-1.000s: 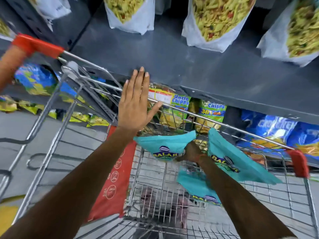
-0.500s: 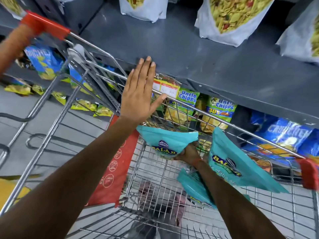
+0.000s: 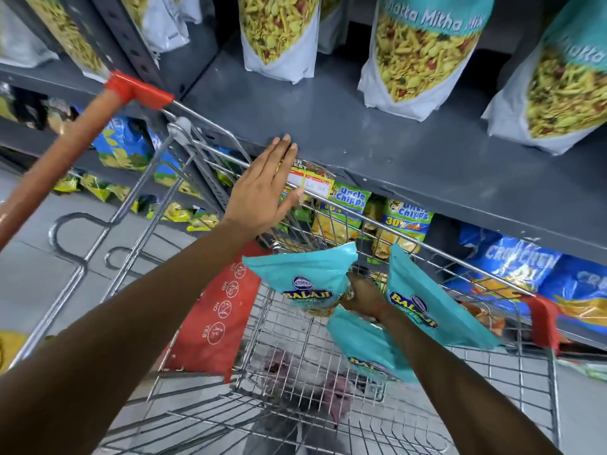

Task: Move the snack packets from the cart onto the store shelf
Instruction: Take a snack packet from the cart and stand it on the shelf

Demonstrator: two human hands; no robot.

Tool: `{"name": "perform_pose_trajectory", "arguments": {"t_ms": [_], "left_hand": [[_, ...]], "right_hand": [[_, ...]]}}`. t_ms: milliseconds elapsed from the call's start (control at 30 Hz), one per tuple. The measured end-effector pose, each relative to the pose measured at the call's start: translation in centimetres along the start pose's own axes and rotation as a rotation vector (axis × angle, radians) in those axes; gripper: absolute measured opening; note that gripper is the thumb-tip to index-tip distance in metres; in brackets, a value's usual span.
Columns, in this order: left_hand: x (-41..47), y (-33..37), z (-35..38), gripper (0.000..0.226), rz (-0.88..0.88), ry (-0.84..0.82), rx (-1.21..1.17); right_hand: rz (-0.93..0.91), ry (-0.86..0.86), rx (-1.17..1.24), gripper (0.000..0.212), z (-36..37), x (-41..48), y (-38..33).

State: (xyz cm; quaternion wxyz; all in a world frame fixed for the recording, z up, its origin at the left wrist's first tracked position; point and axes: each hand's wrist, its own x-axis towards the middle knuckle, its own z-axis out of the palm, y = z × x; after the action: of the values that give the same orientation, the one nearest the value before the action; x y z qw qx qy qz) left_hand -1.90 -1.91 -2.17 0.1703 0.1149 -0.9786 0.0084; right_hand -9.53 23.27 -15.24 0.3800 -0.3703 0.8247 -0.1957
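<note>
Teal packets (image 3: pixel 303 277) hang bunched in the right hand (image 3: pixel 363 295), pinched by their tops over the cart (image 3: pixel 331 326) at about 5 o'clock. One more (image 3: pixel 368 349) lies under the wrist. Fingers spread flat, the left hand (image 3: pixel 266 192) holds nothing and reaches toward the shelf (image 3: pixel 377 152) edge at 12 o'clock. Lift the bunch clear of the cart wire (corners snag), then set it on bare shelf before the standing bags (image 3: pixel 423 54).

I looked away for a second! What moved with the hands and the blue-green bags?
The open left hand reached further forward; its fingertips now meet the grey metal shelf edge. The right hand lifted its teal Balaji wafer packets slightly above the wire shopping cart. Nothing was let go; the grip stayed the same.
</note>
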Motion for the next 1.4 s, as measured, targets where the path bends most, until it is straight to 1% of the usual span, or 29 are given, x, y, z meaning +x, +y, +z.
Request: {"name": "perform_pose_trajectory", "arguments": {"t_ms": [167, 267, 367, 433, 467, 533, 567, 600, 667, 700, 767, 867, 1033, 1133, 1200, 1233, 1267, 1333, 1367, 1400], "left_hand": [[0.7, -0.7, -1.8, 0.062, 0.031, -0.105, -0.036], [1.3, -1.3, -2.6, 0.053, 0.050, -0.152, -0.091], [2.1, -2.2, -3.9, 0.049, 0.090, -0.241, -0.116], [2.2, -3.1, -4.5, 0.050, 0.114, -0.290, -0.082], [2.0, -3.6, -4.6, 0.049, 0.123, -0.288, -0.052], [1.1, -4.4, -4.7, 0.053, 0.100, -0.251, 0.002], [0.5, -4.5, -5.1, 0.051, 0.069, -0.230, 0.032], [-0.1, -4.3, -5.7, 0.050, 0.028, -0.210, 0.078], [-1.2, -4.2, -6.7, 0.056, -0.089, -0.196, 0.158], [-1.6, -4.4, -7.1, 0.057, -0.136, -0.188, 0.183], [-2.2, -5.2, -7.6, 0.059, -0.176, -0.197, 0.218], [-3.2, -6.0, -7.4, 0.063, -0.157, -0.266, 0.218], [-4.2, -4.1, -5.4, 0.061, -0.115, -0.294, 0.167], [-5.1, -2.4, -4.2, 0.062, -0.119, -0.338, 0.157], [-5.9, -1.5, -3.6, 0.062, -0.094, -0.342, 0.125], [-6.0, -1.4, -3.8, 0.062, -0.077, -0.324, 0.122], [-6.1, -1.2, -3.7, 0.062, -0.056, -0.274, 0.117], [-6.5, -7.3, -4.4, 0.061, -0.144, -0.263, 0.127], [-6.2, -7.2, -4.8, 0.062, -0.142, -0.252, 0.118], [-5.7, -7.4, -4.9, 0.063, -0.128, -0.227, 0.118]], "right_hand": [[-0.039, 0.013, -0.030, 0.068, -3.1, -1.7, -2.1], [-0.048, 0.047, -0.003, 0.073, -5.2, -2.8, -3.8], [-0.037, 0.069, 0.032, 0.075, -7.1, -3.8, -4.9], [-0.010, 0.109, 0.057, 0.067, -8.5, -4.6, -5.3], [-0.002, 0.139, 0.089, 0.058, -9.3, -5.2, -6.0], [0.021, 0.179, 0.144, 0.029, -10.8, -6.5, -7.2], [0.018, 0.195, 0.174, 0.026, -11.6, -7.4, -8.3], [0.002, 0.210, 0.213, 0.034, -12.4, -8.1, -9.3], [-0.035, 0.229, 0.283, 0.046, -13.6, -9.0, -11.4], [-0.068, 0.224, 0.315, 0.047, -14.2, -9.3, -12.3], [-0.105, 0.213, 0.340, 0.042, -15.2, -9.3, -13.5], [-0.170, 0.233, 0.364, 0.024, -16.1, -9.0, -14.9], [-0.178, 0.333, 0.364, 0.035, -18.1, -7.6, -16.4], [-0.175, 0.365, 0.386, 0.035, -18.5, -7.0, -16.5], [-0.166, 0.381, 0.381, 0.046, -18.4, -5.9, -16.4], [-0.149, 0.393, 0.375, 0.054, -18.6, -5.1, -16.5], [-0.118, 0.388, 0.365, 0.057, -18.7, -4.6, -16.4], [-0.120, 0.335, 0.317, 0.046, -18.2, 1.2, -21.9], [-0.135, 0.334, 0.329, 0.042, -18.5, 1.6, -22.1], [-0.153, 0.343, 0.354, 0.046, -18.9, 2.1, -22.4]]}}
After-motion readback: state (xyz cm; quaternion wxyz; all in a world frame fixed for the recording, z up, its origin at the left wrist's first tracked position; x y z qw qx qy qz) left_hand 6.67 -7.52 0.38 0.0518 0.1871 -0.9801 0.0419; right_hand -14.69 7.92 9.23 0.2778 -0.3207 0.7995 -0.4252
